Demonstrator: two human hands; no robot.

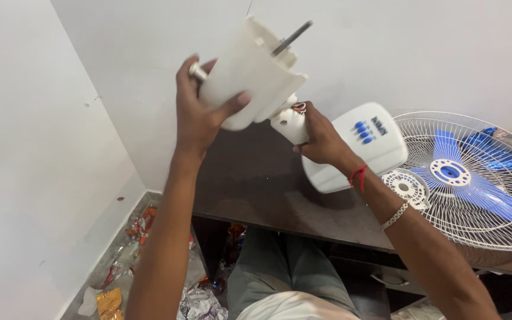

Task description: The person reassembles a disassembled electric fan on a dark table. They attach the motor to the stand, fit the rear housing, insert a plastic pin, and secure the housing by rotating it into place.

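Above the desk (256,178), hands grip a white motor housing (250,71).

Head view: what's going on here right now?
A person is holding a white fan motor housing up over a dark table. The left hand grips the housing body, with a metal shaft sticking out of its upper end. The right hand holds the neck below it, where coloured wires show. The white base with blue buttons, a wire grille and blue blades lie on the table. Wrappers litter the floor.
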